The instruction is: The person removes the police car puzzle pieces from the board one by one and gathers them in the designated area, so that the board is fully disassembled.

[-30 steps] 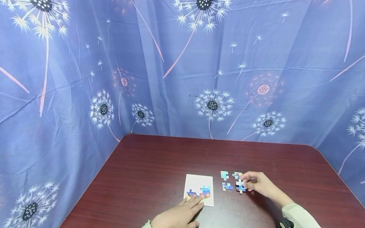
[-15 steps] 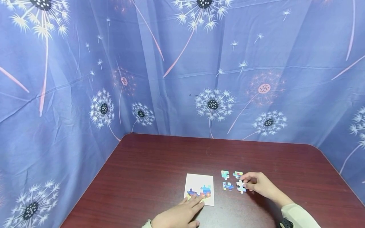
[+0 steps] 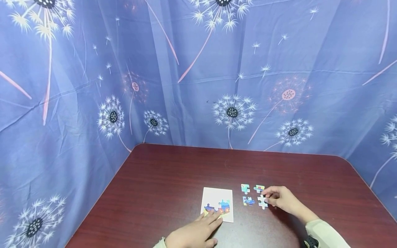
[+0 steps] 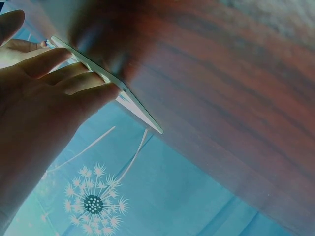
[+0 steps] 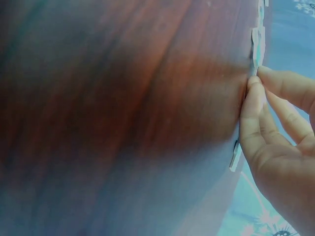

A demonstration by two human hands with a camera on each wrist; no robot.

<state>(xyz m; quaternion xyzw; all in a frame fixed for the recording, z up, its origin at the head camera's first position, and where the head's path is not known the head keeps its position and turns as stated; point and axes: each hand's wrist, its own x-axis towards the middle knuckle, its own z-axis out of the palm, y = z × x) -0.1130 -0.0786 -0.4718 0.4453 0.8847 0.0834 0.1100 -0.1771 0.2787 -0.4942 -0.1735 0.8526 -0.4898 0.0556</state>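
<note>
A white puzzle board (image 3: 217,194) lies on the table with a few joined puzzle pieces (image 3: 224,204) in blue, yellow and red on its lower part. My left hand (image 3: 198,229) rests on the board's near edge, fingers stretched out; the left wrist view shows the fingers lying over the board (image 4: 142,113). To the right, my right hand (image 3: 283,200) pinches the edge of a pale, glare-washed puzzle piece (image 3: 262,202) between thumb and fingers, close over the table. In the right wrist view, the thumb and index fingertips of the right hand (image 5: 280,123) nearly meet.
Three loose pieces lie beside the pinched one: a light green piece (image 3: 245,188), a red and blue piece (image 3: 258,188) and a blue piece (image 3: 248,201). The dark red table (image 3: 173,172) ends at a blue dandelion-print curtain (image 3: 192,103).
The puzzle piece at my right hand has turned from a blue print to a whitish glare, as if slightly tilted. Both hands stay nearly in place.
</note>
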